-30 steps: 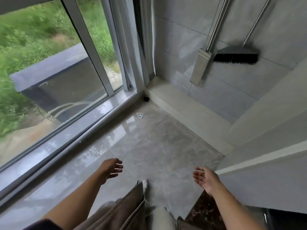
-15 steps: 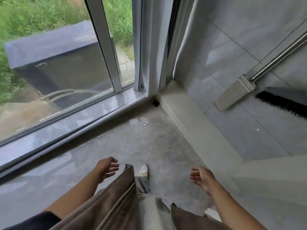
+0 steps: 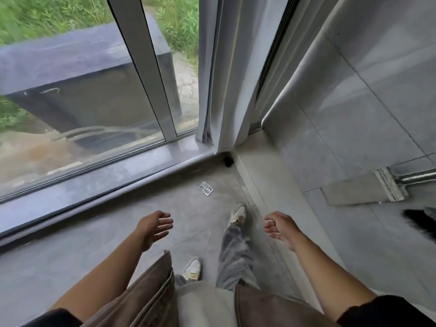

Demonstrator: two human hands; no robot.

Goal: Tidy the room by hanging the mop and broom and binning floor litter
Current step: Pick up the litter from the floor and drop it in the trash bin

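A small silver blister pack (image 3: pixel 206 188) lies on the grey floor tiles near the corner, just ahead of my front shoe (image 3: pixel 238 213). A small black object (image 3: pixel 228 161) sits in the corner by the curtain. On the right wall hangs the flat grey mop head (image 3: pixel 361 192) on its metal pole, with the black broom bristles (image 3: pixel 422 224) below it at the frame edge. My left hand (image 3: pixel 153 228) and my right hand (image 3: pixel 280 228) hover above the floor, both empty with fingers apart, short of the blister pack.
A large window with a dark sill (image 3: pixel 94 185) runs along the left. A grey curtain (image 3: pixel 219 74) hangs in the corner. A pale raised ledge (image 3: pixel 271 185) runs along the foot of the tiled right wall. My legs and both shoes stand mid-floor.
I have stepped toward the corner and looked further down. The blister pack is closer now, and the mop and broom have slid to the right edge. Both hands stay empty.
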